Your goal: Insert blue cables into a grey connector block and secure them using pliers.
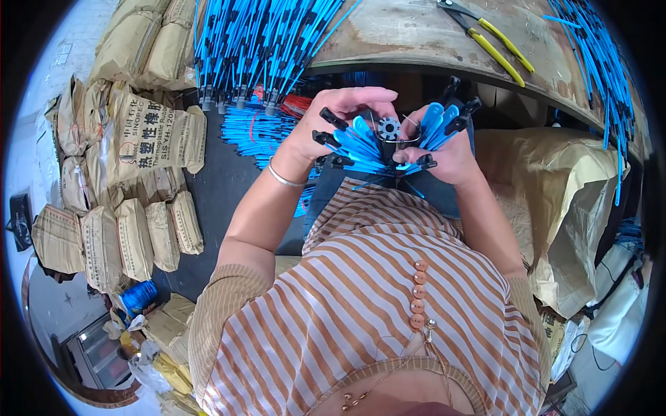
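Between my two hands, over my lap, is a fan of blue umbrella ribs (436, 119) with black joints at their ends. They spread to both sides of a grey notched hub (388, 128). A thin wire runs around the hub. My left hand (347, 104) curls over the far left side, its fingers bent around the hub and ribs. My right hand (454, 156) grips the ribs on the other side, with its thumb at the wire just below the hub. Parts of the fingers are hidden behind the ribs.
A workbench (388, 35) curves across the far side. On it lie yellow-handled pliers (496, 48), a large rib bundle (260, 48) and more ribs (603, 76) at right. Brown paper sacks (104, 243) are stacked at left. Crumpled brown paper (555, 208) hangs at right.
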The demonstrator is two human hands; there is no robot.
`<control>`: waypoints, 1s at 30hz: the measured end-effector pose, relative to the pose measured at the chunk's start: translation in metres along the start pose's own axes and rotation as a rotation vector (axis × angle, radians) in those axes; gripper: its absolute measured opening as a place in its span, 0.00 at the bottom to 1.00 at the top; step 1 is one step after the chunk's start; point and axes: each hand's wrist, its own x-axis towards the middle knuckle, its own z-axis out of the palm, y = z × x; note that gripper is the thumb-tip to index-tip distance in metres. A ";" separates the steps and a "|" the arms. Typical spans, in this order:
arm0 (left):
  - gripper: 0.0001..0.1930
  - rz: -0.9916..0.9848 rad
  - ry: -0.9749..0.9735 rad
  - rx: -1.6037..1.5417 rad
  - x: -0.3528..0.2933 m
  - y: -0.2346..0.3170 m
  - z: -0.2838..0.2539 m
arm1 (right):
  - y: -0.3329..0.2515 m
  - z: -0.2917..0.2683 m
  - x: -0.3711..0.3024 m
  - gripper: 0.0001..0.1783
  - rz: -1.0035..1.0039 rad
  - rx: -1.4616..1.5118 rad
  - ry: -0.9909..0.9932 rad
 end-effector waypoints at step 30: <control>0.16 0.073 -0.174 -0.031 -0.001 -0.001 -0.011 | -0.004 0.010 -0.003 0.20 0.068 -0.153 0.287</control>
